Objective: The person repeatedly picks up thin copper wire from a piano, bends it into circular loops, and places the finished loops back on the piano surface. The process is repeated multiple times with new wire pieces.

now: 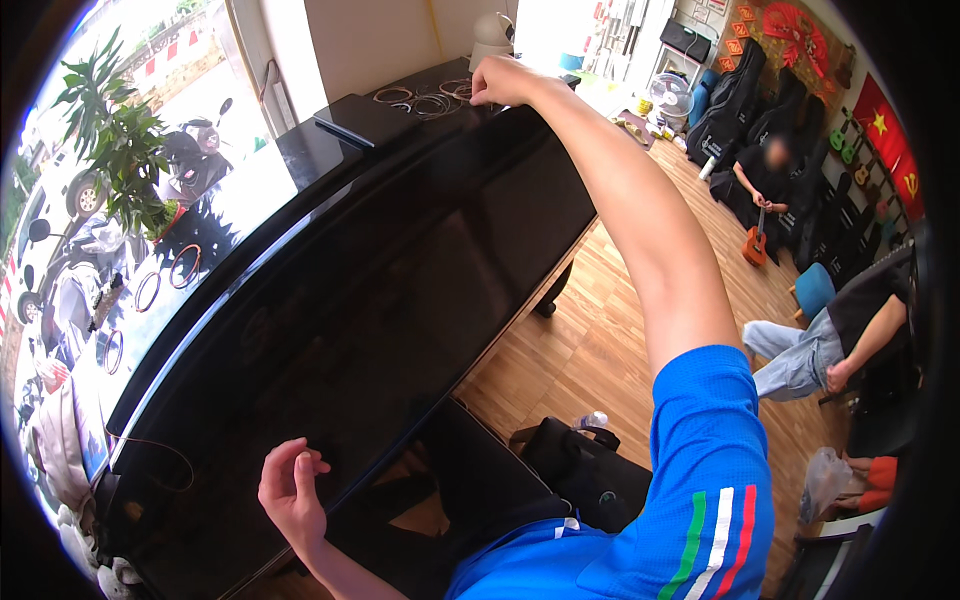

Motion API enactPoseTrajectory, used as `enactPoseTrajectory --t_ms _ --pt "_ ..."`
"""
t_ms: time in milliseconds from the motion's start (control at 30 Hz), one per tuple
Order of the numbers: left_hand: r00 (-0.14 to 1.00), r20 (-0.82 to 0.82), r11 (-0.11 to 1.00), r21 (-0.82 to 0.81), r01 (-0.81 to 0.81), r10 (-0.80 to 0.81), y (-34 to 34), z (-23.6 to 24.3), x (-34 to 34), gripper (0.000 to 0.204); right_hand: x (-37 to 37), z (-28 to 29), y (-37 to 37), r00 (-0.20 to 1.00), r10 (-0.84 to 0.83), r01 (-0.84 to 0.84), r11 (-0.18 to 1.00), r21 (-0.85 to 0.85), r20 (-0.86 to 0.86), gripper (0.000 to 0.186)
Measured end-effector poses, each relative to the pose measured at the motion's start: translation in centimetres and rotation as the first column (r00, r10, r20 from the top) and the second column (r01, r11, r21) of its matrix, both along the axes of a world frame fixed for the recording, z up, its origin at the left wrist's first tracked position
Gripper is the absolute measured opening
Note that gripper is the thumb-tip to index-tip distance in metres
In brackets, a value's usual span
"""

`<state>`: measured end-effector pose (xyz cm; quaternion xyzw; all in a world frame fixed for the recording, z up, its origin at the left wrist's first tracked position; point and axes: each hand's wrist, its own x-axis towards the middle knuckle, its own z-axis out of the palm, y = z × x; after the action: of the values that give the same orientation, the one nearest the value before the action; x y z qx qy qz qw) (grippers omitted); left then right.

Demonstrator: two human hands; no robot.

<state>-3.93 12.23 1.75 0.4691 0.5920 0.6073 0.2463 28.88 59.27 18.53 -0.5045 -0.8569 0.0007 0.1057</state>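
Observation:
My right arm stretches across to the far end of a large glossy black piano (pixel 380 290). There my right hand (pixel 500 82) bends down with its fingertips together at several coiled strings (pixel 432 104). Whether a coil is between those fingers is too small to tell. Over the piano's near edge hovers my left hand (pixel 292 488), its fingers loosely curled and apart, with nothing visible in them. A thin loose string (pixel 188 470) arcs over the piano's left end.
A flat dark bar (pixel 343 132) lies on the piano top. More coiled strings (pixel 185 266) rest on the bright ledge at left, by a potted plant (pixel 125 150). A black bag (pixel 580 460) and bottle (pixel 590 420) are below at right. One person holds a small guitar (pixel 755 243); others are nearby.

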Motion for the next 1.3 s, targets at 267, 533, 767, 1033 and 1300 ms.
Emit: enactPoseTrajectory --t_ms 267,533,767,1033,1300 --pt "0.999 0.02 1.0 0.001 0.03 -0.03 0.2 0.3 -0.1 0.015 0.4 1.3 0.1 0.997 0.006 0.0 0.996 0.088 -0.073 0.02" --pt "0.999 0.027 1.0 -0.008 0.025 -0.025 0.0 0.2 -0.1 0.015 -1.0 1.3 -0.9 0.993 0.094 -0.092 0.995 0.03 -0.075 0.02" --pt "1.0 0.03 1.0 -0.017 -0.004 0.005 0.3 0.2 0.0 0.014 0.2 0.0 3.7 0.953 -0.264 0.283 0.951 0.124 -0.151 0.022" --pt "0.999 -0.002 0.999 -0.022 -0.042 0.042 0.2 0.1 0.0 0.015 -1.3 -2.1 6.3 0.873 -0.442 0.462 0.885 0.06 -0.206 0.056" --pt "0.998 -0.012 0.998 -0.016 -0.064 0.064 0.4 -0.5 -0.2 0.017 -1.2 -1.5 8.2 0.779 -0.533 0.562 0.827 -0.01 -0.331 0.055"
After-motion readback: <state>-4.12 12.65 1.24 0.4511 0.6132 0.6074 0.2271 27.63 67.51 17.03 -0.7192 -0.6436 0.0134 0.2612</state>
